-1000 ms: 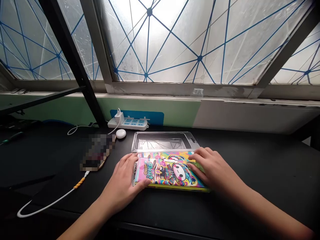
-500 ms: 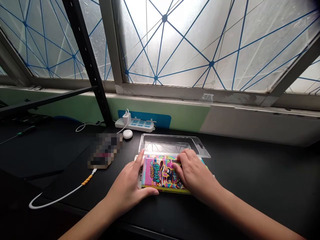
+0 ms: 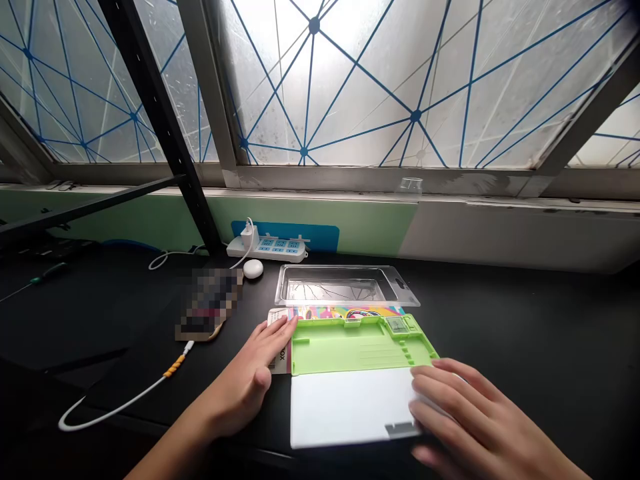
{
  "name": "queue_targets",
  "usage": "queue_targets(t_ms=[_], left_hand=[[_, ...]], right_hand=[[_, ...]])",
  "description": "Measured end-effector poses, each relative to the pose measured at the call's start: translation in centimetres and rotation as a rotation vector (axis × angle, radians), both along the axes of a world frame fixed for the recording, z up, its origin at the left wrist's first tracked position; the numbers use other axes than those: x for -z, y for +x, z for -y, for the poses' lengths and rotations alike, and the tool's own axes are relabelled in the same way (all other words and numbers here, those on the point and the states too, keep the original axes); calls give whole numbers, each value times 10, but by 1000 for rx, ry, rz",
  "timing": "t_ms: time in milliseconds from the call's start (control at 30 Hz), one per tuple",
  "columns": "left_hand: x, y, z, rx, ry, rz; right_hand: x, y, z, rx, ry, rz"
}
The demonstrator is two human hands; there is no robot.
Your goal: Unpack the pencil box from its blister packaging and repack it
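Observation:
A pencil box (image 3: 350, 353) lies opened out on the black desk, its light green tray facing up. Its lid (image 3: 345, 407) is folded down toward me and shows a plain white inside with a grey patch near the lower right. My left hand (image 3: 245, 380) rests by the box's left edge, fingers stretched out, fingertips at the tray's upper left corner. Over the lid's right edge is my right hand (image 3: 470, 413), slightly blurred, its fingers apart. A printed card (image 3: 280, 357) lies partly under the box. Just behind it is a clear plastic blister shell (image 3: 340, 287).
A white power strip (image 3: 270, 248) with a plugged-in charger stands against the wall. Near it are a round white case (image 3: 253, 269) and a pixelated object (image 3: 207, 307) joined to a white cable (image 3: 120, 400). A black metal frame (image 3: 165, 120) rises at left; a green-handled screwdriver (image 3: 53, 270) lies beyond.
The pencil box has been opened: its printed lid has swung down toward me, exposing the green tray. My right hand has moved right and nearer; my left fingers have straightened. The view has shifted slightly.

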State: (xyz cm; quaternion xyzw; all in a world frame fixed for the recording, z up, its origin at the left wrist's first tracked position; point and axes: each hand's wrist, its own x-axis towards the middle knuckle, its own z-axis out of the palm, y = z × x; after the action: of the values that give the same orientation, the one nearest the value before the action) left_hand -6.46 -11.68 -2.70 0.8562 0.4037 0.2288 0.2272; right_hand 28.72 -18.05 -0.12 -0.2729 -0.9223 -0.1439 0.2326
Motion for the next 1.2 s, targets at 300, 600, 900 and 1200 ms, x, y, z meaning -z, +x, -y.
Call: queue_targets(t_ms=[300, 600, 900, 1200], left_hand=[[12, -1, -1, -25, 18, -20], [11, 6, 0, -67, -13, -100], [-10, 19, -11, -33, 383, -44], [-38, 45, -101, -192, 131, -199]], right_hand=[[37, 62, -28, 436, -427, -303], [49, 46, -41, 632, -616, -431], [31, 59, -34, 375, -259, -490], [21, 40, -132, 451, -335, -511]])
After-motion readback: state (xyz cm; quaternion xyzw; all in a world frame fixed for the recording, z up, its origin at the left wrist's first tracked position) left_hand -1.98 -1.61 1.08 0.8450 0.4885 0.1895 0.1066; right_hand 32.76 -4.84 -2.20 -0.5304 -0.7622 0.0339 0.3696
